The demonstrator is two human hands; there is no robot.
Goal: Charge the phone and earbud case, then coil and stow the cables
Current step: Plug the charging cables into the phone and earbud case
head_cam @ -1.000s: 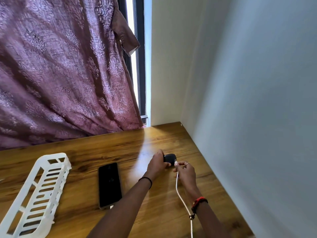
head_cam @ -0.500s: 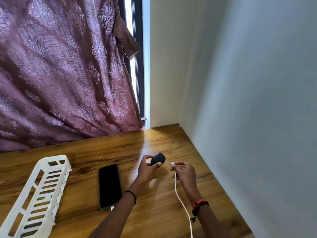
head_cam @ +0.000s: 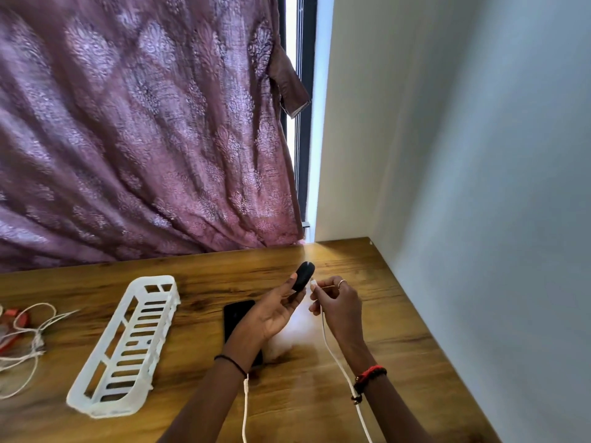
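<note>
Earbud case (head_cam: 304, 276) lifted higher — left grip (head_cam: 271, 314) holds it, right grip (head_cam: 339, 306) pinches cable (head_cam: 327, 343).

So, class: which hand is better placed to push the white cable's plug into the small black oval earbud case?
Right. The right hand pinches the white cable's plug just beside the black earbud case, which the left hand holds raised and steady.

A wooden surface (head_cam: 399, 314) carries a white slotted basket (head_cam: 112, 409), a black phone (head_cam: 238, 318) lying flat just right of it, a white cable (head_cam: 245, 407) at the phone's near end, and tangled white cords (head_cam: 28, 340) far left.
</note>
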